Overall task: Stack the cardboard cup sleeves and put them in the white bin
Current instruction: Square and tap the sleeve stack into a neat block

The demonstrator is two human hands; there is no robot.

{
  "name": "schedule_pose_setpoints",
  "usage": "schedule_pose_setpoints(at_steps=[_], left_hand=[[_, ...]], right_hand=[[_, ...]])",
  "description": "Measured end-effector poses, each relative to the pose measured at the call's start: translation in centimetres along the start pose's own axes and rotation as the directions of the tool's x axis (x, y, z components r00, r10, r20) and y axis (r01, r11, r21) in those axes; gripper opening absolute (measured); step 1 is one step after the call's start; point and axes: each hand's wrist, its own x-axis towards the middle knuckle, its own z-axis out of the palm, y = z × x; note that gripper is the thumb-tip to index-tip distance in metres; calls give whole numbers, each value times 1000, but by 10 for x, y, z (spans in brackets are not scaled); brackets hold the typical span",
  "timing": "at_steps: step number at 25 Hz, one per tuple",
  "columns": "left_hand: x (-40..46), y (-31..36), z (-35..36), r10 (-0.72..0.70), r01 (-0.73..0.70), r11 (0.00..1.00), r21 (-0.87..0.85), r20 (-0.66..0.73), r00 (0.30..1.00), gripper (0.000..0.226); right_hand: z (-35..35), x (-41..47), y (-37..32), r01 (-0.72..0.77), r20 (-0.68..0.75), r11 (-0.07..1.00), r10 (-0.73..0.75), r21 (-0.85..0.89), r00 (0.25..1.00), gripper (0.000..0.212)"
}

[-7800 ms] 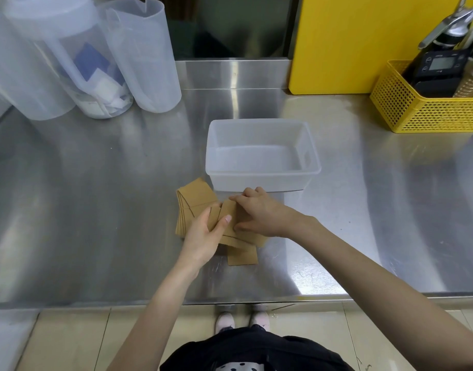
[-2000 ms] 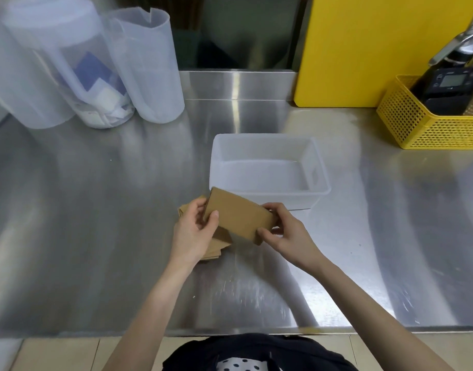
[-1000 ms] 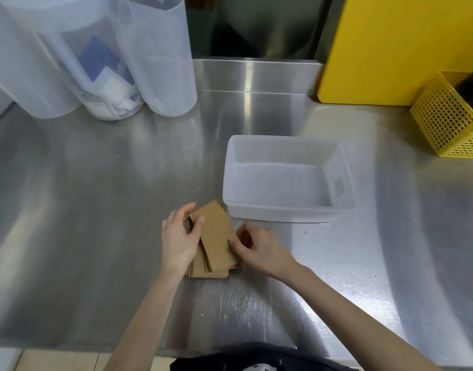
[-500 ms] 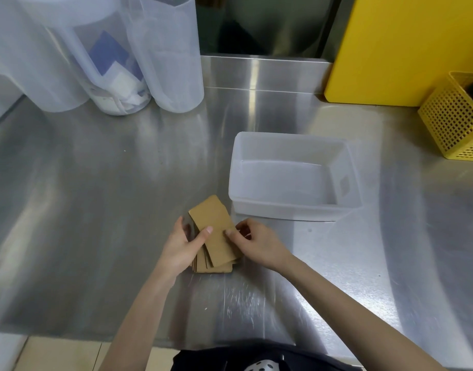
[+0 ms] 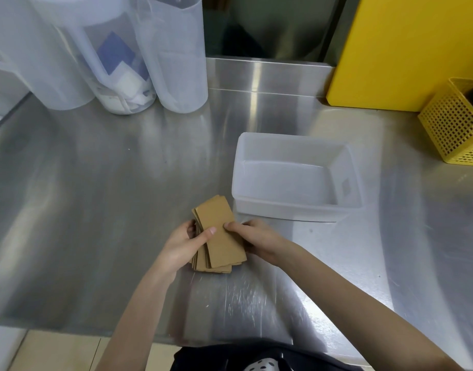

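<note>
Cardboard cup sleeves [image 5: 219, 236], flat and brown, sit pinched between left hand [image 5: 181, 245] and right hand [image 5: 259, 241]. White bin [image 5: 296, 210], smooth plastic, lies at two o'clock on the steel surface [image 5: 96, 196].

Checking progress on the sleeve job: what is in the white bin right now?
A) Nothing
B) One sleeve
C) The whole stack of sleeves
A: the white bin shows only its bare floor, while both hands hold the stack of sleeves on the counter beside it.
</note>
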Motion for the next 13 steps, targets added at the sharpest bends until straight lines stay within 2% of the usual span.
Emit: schedule_pose_setpoints(at_steps=[3,8,11,13], left_hand=[[-2,-4,-6,-12,13,1000,-26,18,1000,51],[-9,-10,-16,20,-15,996,-86,65,998,41],[-15,-20,-16,21,3,971,-241,99,995,35],[-21,-27,-14,31,14,942,-335,128,991,33]], right_hand=[[0,0,0,0,49,1000,0,4,999,51],[5,-3,5,-6,176,998,-4,56,984,48],[8,-5,8,44,152,998,-49,37,987,40],[6,-8,10,92,127,995,-86,-42,988,44]])
